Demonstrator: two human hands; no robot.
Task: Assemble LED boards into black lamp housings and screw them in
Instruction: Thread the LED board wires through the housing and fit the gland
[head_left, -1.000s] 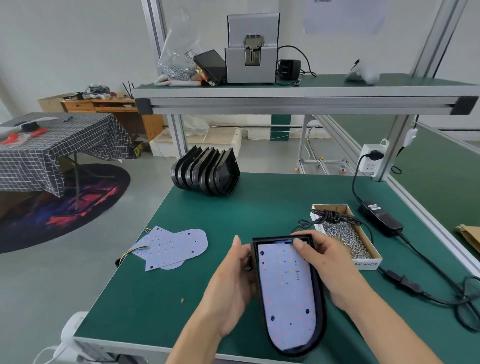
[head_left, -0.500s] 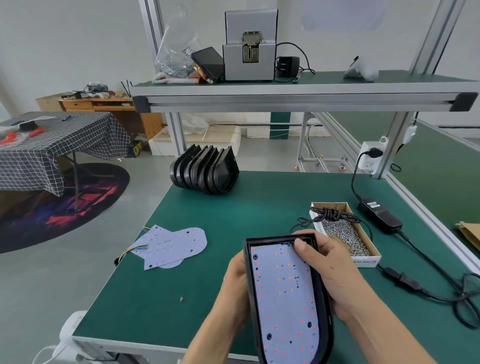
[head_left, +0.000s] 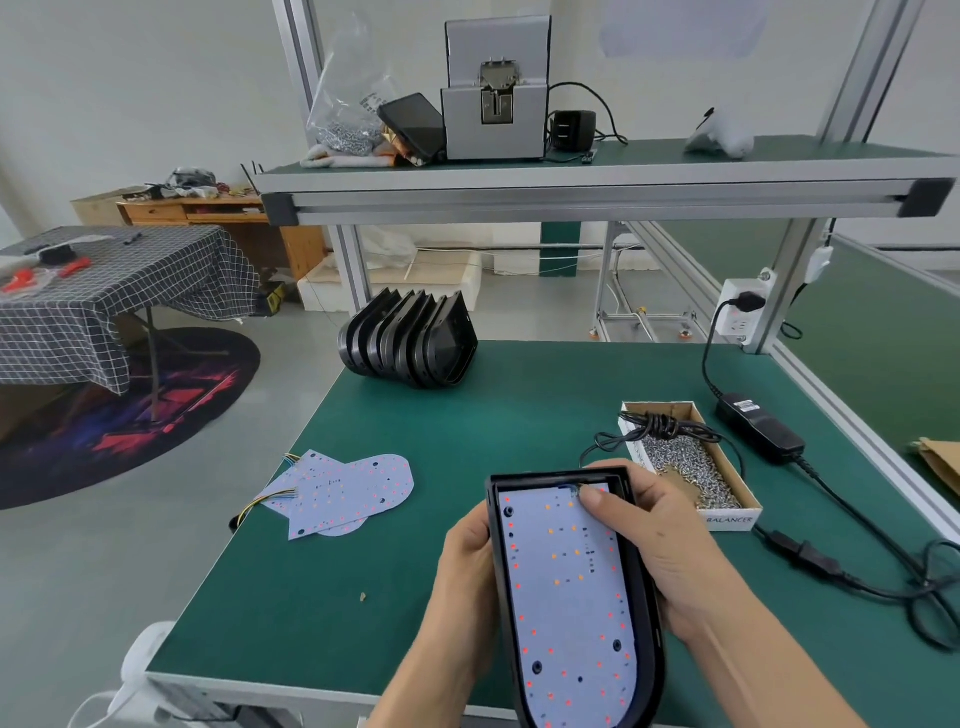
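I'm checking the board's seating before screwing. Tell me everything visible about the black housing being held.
The black housing is a shallow, matte, plastic-looking tray, square at the far end and rounded toward the person. A pale LED board lies inside it. The left hand grips its left edge, the right hand its right, thumb on the board's far corner.

A green tabletop (head_left: 519, 441) with a pale metal edge carries, at its far left, a row of black housings (head_left: 408, 345) standing on edge, packed against each other. Near the left edge lie a few loose boards (head_left: 348, 491), overlapping, with coloured wires running off toward the rim. On the right sits an open cardboard box (head_left: 691, 467) of small screws, a coiled black cable (head_left: 657, 426) draped over its far end. Just beyond it lies a black power brick (head_left: 761, 426), its cord trailing along the right side. A tiny scrap (head_left: 363, 597) lies near the front
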